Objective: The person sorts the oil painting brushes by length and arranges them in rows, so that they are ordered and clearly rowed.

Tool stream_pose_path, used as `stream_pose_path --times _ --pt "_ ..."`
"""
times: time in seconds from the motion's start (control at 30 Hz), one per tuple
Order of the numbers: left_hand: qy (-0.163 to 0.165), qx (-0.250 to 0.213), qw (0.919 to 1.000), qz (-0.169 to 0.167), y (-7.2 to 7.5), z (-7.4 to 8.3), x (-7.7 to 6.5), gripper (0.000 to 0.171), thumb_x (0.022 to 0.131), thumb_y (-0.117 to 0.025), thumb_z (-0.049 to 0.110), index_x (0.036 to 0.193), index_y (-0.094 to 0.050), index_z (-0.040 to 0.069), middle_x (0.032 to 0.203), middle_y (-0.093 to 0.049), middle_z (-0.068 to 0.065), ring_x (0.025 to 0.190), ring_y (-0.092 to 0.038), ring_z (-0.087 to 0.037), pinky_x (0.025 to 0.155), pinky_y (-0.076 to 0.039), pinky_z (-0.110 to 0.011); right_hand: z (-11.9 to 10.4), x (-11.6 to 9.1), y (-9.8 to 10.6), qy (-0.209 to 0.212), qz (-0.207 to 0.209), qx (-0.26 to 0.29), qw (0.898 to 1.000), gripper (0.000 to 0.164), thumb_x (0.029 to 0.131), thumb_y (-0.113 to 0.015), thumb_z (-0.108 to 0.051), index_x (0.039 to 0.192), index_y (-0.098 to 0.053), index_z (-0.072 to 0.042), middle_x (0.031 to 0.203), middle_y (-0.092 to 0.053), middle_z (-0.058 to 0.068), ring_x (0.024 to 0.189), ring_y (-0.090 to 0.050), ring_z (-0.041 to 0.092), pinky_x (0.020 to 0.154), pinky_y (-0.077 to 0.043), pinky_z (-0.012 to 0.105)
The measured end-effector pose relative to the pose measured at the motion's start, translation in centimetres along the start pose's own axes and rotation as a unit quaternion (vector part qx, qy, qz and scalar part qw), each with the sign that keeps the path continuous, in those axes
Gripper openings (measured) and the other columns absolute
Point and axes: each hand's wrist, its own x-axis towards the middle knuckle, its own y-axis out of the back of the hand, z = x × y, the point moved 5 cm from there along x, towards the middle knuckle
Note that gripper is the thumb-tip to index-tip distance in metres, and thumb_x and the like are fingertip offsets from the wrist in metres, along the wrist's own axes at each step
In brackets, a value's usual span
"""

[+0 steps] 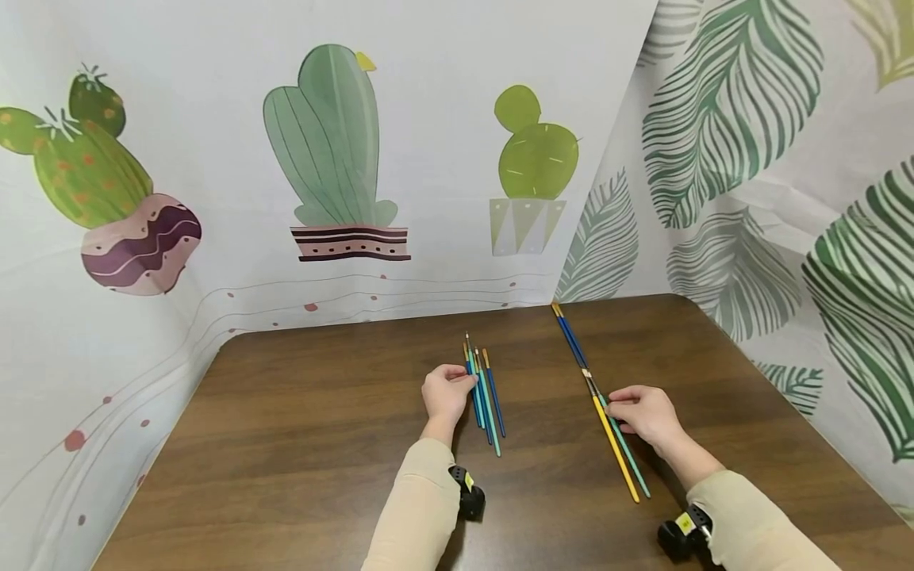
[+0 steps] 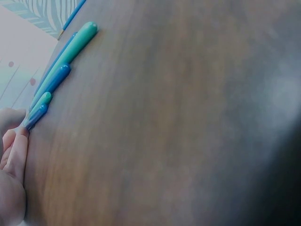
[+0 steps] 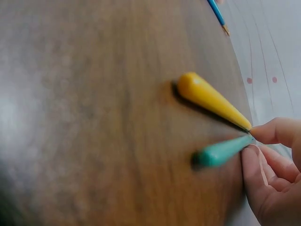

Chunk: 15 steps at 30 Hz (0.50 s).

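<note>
Left hand (image 1: 447, 394) pinches at the clustered blue and teal brushes (image 1: 489, 408) on the bench (image 1: 307, 444) — right hand (image 1: 646, 414) pinches a teal brush (image 1: 628, 454), just beside the yellow one (image 1: 616, 449).

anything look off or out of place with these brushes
Nothing looks spilled or plainly damaged. It's only a bit untidy: at the left hand, the bunched brushes have uneven ends; at the right hand, the yellow brush and teal brush splay slightly apart toward their handle ends.
</note>
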Motion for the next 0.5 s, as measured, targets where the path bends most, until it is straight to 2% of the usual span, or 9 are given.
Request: stream_pose_path --times 0.5 --pt "-0.004 0.002 1.0000 0.000 0.08 0.04 -0.08 0.019 0.076 -0.077 0.011 0.091 -0.069 0.001 0.087 -0.073 -0.013 0.081 -0.072 -0.021 0.075 -0.057 -0.034 0.31 0.09 0.10 -0.019 0.001 0.014 1.000 0.037 0.083 -0.067 -0.012 0.111 -0.060 0.012 0.090 -0.069 0.012 0.075 -0.063 0.009 0.063 -0.057 0.027"
